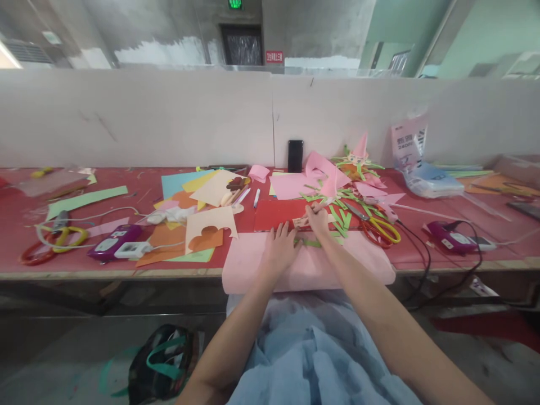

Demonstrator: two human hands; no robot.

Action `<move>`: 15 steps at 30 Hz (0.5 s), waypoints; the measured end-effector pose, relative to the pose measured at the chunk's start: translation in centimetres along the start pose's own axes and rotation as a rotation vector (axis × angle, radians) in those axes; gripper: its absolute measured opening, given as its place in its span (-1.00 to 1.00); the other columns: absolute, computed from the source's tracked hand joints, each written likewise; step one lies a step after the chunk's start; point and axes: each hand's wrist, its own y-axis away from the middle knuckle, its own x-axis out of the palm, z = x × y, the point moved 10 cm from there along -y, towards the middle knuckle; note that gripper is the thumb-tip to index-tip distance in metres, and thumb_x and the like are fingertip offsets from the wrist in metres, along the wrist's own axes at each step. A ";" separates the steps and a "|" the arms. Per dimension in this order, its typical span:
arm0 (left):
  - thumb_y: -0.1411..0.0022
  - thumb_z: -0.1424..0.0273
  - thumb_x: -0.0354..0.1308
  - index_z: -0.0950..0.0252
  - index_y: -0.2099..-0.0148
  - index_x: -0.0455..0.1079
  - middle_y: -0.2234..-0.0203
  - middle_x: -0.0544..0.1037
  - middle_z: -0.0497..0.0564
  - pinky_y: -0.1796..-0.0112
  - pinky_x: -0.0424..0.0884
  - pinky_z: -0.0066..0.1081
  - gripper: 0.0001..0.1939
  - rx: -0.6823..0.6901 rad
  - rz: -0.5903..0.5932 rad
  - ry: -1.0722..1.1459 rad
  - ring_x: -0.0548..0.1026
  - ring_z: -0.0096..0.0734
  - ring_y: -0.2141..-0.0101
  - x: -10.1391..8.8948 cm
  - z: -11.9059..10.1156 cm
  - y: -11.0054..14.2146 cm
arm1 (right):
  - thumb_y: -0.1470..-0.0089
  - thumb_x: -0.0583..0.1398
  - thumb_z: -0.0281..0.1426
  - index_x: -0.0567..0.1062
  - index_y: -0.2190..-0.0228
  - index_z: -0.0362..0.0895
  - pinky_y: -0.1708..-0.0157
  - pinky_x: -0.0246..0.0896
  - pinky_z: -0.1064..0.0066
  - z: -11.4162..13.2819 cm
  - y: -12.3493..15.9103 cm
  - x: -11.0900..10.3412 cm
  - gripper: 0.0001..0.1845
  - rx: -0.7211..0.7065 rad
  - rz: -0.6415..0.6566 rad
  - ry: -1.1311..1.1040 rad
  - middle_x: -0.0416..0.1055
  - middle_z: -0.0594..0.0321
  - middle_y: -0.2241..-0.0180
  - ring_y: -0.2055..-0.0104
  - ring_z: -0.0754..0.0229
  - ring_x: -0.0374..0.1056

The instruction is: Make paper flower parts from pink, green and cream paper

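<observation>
My left hand lies with fingers spread, its fingertips by a small cream paper piece that carries faint marks. My right hand is closed in a writing-like pinch over that piece; a slim pen-like thing seems to be in it, mostly hidden by the fingers. Beneath the piece is a red board. Pink sheet material drapes over the table's front edge under my wrists. Green paper strips lie beside my right hand, with red-and-yellow scissors to their right.
A black phone leans on the white partition. Coloured paper sheets and a purple device with cables lie left. Another purple device and a plastic-wrapped pack are right. A paper figure stands behind the strips.
</observation>
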 end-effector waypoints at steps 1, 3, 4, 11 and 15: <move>-0.28 0.24 -0.09 0.25 -0.19 0.18 -0.24 0.12 0.15 -0.18 -0.07 -0.04 -0.54 -0.001 0.000 -0.001 0.06 -0.12 -0.23 0.0 0.0 0.0 | 0.08 0.13 -0.18 0.16 0.62 -0.04 0.65 0.19 0.45 0.3 0.2 0.3 -0.70 -0.018 0.034 -0.050 0.28 0.41 0.72 0.71 0.30 0.22; -0.28 0.25 -0.09 0.25 -0.19 0.18 -0.23 0.12 0.15 -0.18 -0.07 -0.04 -0.54 -0.005 0.006 -0.003 0.06 -0.11 -0.22 0.1 0.1 0.0 | 0.08 0.15 -0.10 0.15 0.62 -0.04 0.64 0.20 0.45 0.7 0.5 1.2 -0.64 -0.031 0.129 -0.151 0.26 0.42 0.73 0.72 0.32 0.17; -0.28 0.24 -0.09 0.25 -0.18 0.18 -0.23 0.12 0.16 -0.18 -0.06 -0.05 -0.54 -0.005 0.009 -0.004 0.06 -0.10 -0.22 0.1 0.1 0.0 | 0.08 0.16 -0.07 0.15 0.62 -0.04 0.64 0.20 0.44 0.7 0.6 1.7 -0.61 -0.025 0.175 -0.183 0.24 0.42 0.75 0.73 0.33 0.15; -0.29 0.26 -0.10 0.26 -0.15 0.20 -0.22 0.15 0.15 -0.17 -0.05 -0.03 -0.58 -0.005 -0.013 -0.002 0.08 -0.11 -0.22 0.0 0.2 -0.1 | 0.09 0.15 0.02 0.10 0.64 -0.05 0.68 0.09 0.48 -0.3 0.5 2.9 -0.52 0.011 0.254 -0.063 0.11 0.46 0.82 0.75 0.35 0.09; -0.29 0.30 -0.12 0.28 -0.10 0.23 -0.21 0.18 0.16 -0.16 -0.02 -0.04 -0.62 -0.020 -0.038 0.003 0.10 -0.12 -0.21 -0.2 0.2 0.0 | 0.08 0.15 -0.03 0.09 0.64 -0.06 0.69 0.05 0.51 -0.4 0.4 2.9 -0.55 -0.025 0.247 0.025 0.10 0.46 0.83 0.75 0.35 0.09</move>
